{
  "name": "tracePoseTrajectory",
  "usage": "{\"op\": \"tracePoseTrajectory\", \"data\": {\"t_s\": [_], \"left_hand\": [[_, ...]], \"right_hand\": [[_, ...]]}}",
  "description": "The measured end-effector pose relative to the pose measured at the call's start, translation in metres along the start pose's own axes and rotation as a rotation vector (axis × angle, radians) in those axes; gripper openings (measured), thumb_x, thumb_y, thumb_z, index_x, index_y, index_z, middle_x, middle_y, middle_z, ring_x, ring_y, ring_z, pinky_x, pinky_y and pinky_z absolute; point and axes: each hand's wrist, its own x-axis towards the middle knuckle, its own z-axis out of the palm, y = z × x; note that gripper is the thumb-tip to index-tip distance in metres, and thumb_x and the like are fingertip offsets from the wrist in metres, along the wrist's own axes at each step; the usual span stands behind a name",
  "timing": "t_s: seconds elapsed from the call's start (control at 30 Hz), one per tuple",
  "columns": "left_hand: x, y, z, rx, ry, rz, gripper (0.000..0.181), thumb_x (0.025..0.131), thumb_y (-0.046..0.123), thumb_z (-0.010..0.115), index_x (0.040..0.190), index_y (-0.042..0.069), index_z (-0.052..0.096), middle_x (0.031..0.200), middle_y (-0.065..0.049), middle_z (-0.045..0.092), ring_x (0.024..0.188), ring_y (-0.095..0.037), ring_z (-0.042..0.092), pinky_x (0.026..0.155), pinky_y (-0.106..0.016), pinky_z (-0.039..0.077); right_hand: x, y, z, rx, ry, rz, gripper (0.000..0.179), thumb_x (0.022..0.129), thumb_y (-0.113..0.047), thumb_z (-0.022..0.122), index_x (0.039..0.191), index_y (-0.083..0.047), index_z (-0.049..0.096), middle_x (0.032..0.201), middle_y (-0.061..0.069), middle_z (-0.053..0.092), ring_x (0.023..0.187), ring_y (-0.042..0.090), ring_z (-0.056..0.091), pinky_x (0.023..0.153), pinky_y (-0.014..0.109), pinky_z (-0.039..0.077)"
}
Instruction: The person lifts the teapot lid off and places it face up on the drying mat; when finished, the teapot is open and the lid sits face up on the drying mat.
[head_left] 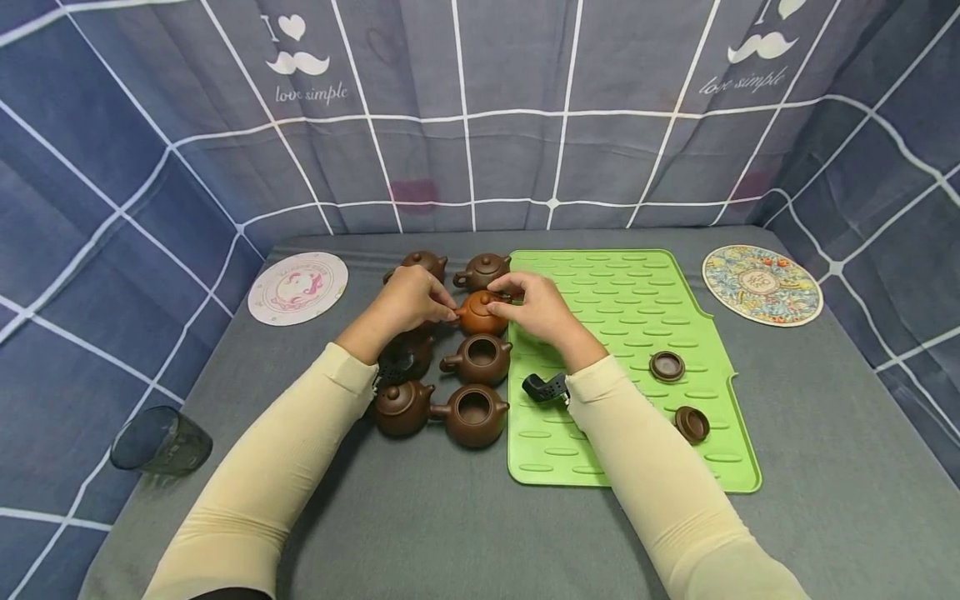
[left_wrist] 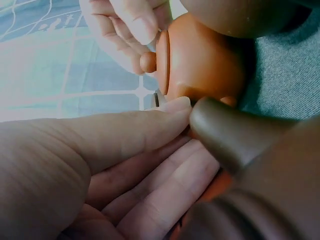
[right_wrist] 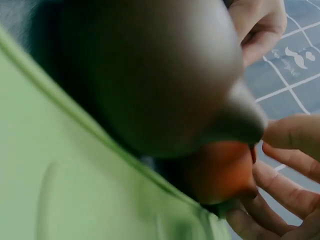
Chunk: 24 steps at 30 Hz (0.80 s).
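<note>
Fingers of the left hand (head_left: 415, 297) pinched the orange teapot (head_left: 477, 318) at 9 o'clock, those of the right hand (head_left: 543, 313) held it at 3, and it stood on the tabletop (head_left: 420, 517) between a lidded brown teapot (head_left: 483, 268) at 12 and a lidless brown teapot (head_left: 480, 373) at 6.

The person wears snug, pale cream sleeves, the left sleeve (head_left: 262, 479) and right sleeve (head_left: 660, 471) both ending in folded cuffs and creasing softly toward the elbows. A black edge (head_left: 231, 594) borders the left one's lower end. Black perforated wrist attachments, left (head_left: 394, 368) and right (head_left: 545, 388), jut below the cuffs. The left hand (head_left: 408, 298) and right hand (head_left: 542, 308) are bare.
</note>
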Motion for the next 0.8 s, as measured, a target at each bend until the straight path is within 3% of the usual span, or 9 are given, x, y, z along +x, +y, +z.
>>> {"op": "tracePoseTrajectory", "data": {"t_s": [0.1,0.3,0.37,0.47,0.6,0.8], "left_hand": [[0.0,0.0,-0.001,0.017,0.001,0.014,0.012,0.088,0.019,0.089,0.098,0.012,0.087,0.07,0.006,0.073,0.079,-0.02,0.067,0.107,-0.052,0.041],[0.002,-0.002,-0.001,0.018,0.001,0.014,0.012,0.088,0.019,0.089,0.098,0.012,0.087,0.071,0.005,0.073,0.082,-0.021,0.069,0.118,-0.055,0.029],[0.002,-0.003,-0.001,0.014,0.003,0.011,0.012,0.088,0.019,0.089,0.098,0.011,0.087,0.071,0.005,0.073,0.081,-0.02,0.069,0.118,-0.054,0.03],[0.002,-0.004,0.0,0.0,0.005,0.007,0.012,0.089,0.019,0.089,0.098,0.011,0.087,0.072,0.005,0.074,0.078,-0.019,0.068,0.101,-0.048,0.048],[0.001,-0.003,0.0,-0.01,0.01,0.004,0.012,0.089,0.018,0.089,0.098,0.011,0.087,0.072,0.004,0.074,0.072,-0.018,0.067,0.074,-0.039,0.054],[0.0,-0.001,-0.001,-0.001,0.007,0.004,0.013,0.089,0.019,0.089,0.098,0.011,0.087,0.075,0.004,0.074,0.075,-0.018,0.067,0.073,-0.037,0.054]], "right_hand": [[0.0,0.004,0.001,0.016,-0.004,-0.018,0.032,0.095,-0.014,0.083,0.124,-0.006,0.076,0.121,0.008,0.072,0.111,0.028,0.066,0.097,0.045,0.051],[0.001,0.007,0.005,-0.025,-0.009,-0.113,0.036,0.096,-0.019,0.082,0.13,-0.006,0.075,0.129,0.007,0.069,0.12,0.027,0.062,0.102,0.043,0.049],[0.001,0.008,0.007,-0.057,-0.003,-0.13,0.035,0.097,-0.021,0.081,0.13,-0.007,0.076,0.13,0.007,0.069,0.123,0.026,0.061,0.105,0.042,0.046],[0.002,0.009,0.011,-0.081,0.023,-0.124,0.031,0.098,-0.022,0.08,0.127,-0.008,0.077,0.129,0.007,0.07,0.123,0.024,0.061,0.106,0.04,0.046],[0.002,0.009,0.014,-0.052,0.064,-0.111,0.025,0.098,-0.019,0.079,0.121,-0.009,0.08,0.124,0.006,0.072,0.118,0.022,0.064,0.1,0.038,0.05],[0.001,0.009,0.016,-0.008,0.094,-0.113,0.02,0.097,-0.017,0.081,0.115,-0.009,0.082,0.119,0.003,0.073,0.112,0.019,0.066,0.096,0.035,0.052]]}}
